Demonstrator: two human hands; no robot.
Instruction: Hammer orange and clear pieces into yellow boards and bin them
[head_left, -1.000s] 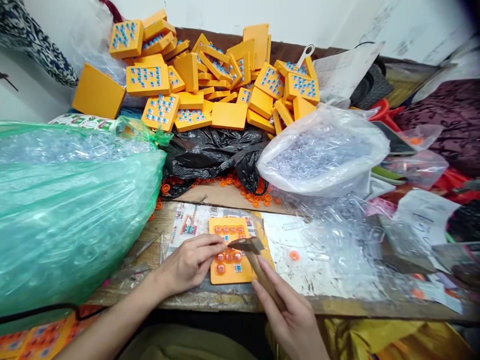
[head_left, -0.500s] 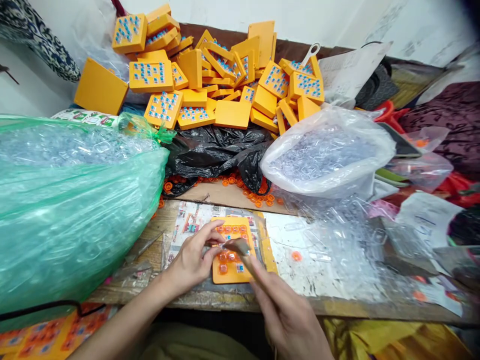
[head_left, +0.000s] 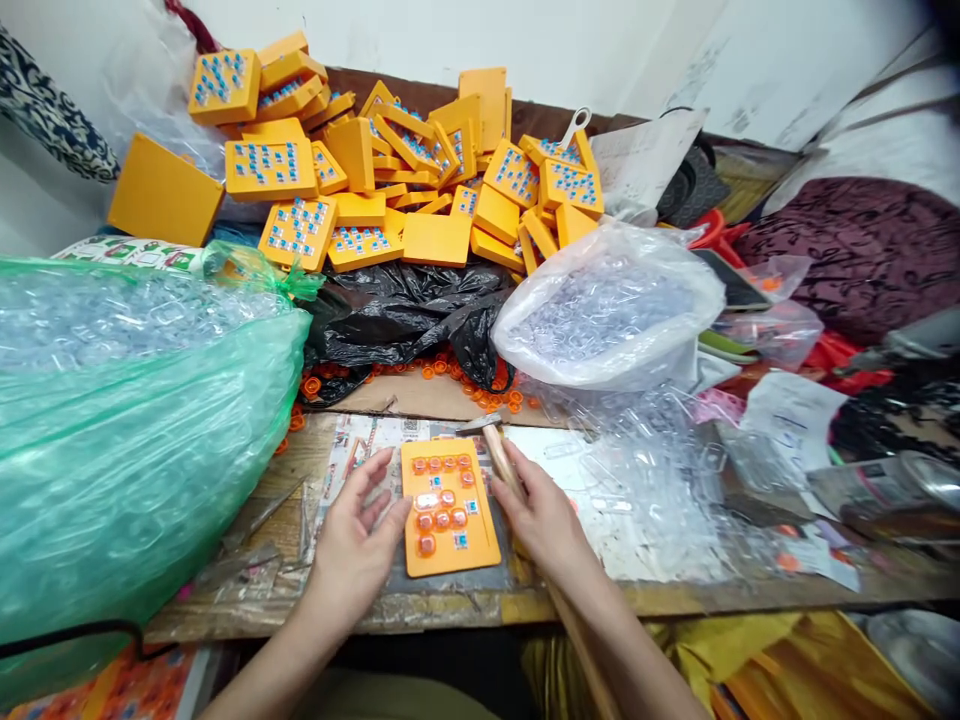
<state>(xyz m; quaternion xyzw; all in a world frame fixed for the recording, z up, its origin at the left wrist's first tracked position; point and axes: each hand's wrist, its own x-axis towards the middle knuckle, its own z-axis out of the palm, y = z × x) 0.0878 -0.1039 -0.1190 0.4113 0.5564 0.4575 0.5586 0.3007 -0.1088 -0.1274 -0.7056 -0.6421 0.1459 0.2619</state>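
Observation:
A flat yellow plastic panel (head_left: 442, 552) lies on the worktable in front of me. Orange rings and clear caps are seated on it in rows, and several blue-and-white spots show uncovered. My left hand (head_left: 360, 525) is beside the panel's left edge with its fingers apart and nothing in them; the thumb is at the edge. In my right hand (head_left: 541, 515) is a hammer (head_left: 496, 450), gripped by its wooden handle to the right of the panel. Its metal head is just beyond the panel's upper right corner, and the long handle runs back under my forearm.
Yellow panels (head_left: 435, 238) are heaped at the back. A green bag (head_left: 150, 420) of clear plastic parts bulges on the left, a white bag (head_left: 607, 310) of them on the right. Orange rings (head_left: 442, 368) lie by a black bag (head_left: 397, 315). Loose clear pieces (head_left: 645, 480) cover the table's right side.
The hammer has moved from over the panel to its upper right. My left hand has drawn back from the caps to the left edge, its fingers opening. The view has shifted right.

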